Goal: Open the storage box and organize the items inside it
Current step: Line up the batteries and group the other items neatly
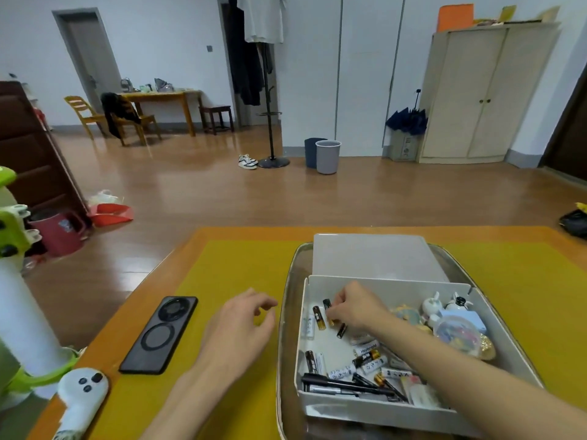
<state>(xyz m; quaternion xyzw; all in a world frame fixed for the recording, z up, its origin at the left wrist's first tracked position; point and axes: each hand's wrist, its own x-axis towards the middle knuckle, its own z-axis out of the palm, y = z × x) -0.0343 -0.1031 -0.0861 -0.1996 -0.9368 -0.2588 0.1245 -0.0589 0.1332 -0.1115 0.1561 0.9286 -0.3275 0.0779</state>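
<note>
Head view: right hand (pixel 355 308) pinches battery (pixel 327 308) inside box (pixel 381 408).

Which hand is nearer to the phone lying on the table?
Left. The left hand hovers over the mat just right of the phone, holding nothing. The right hand is farther right, inside the storage box, pinching a battery.

White walls (pixel 152 36), glossy wood floor (pixel 197 192). Far left: grey door (pixel 87 58), wooden table (pixel 162 100) with chairs (pixel 84 114). Centre: coat stand (pixel 270 90) with hung clothes, shoes (pixel 247 161) just beside its base, two bins (pixel 322 155) near. Right: beige cabinet (pixel 476 93), folded umbrella (pixel 407 120) beside it.
</note>
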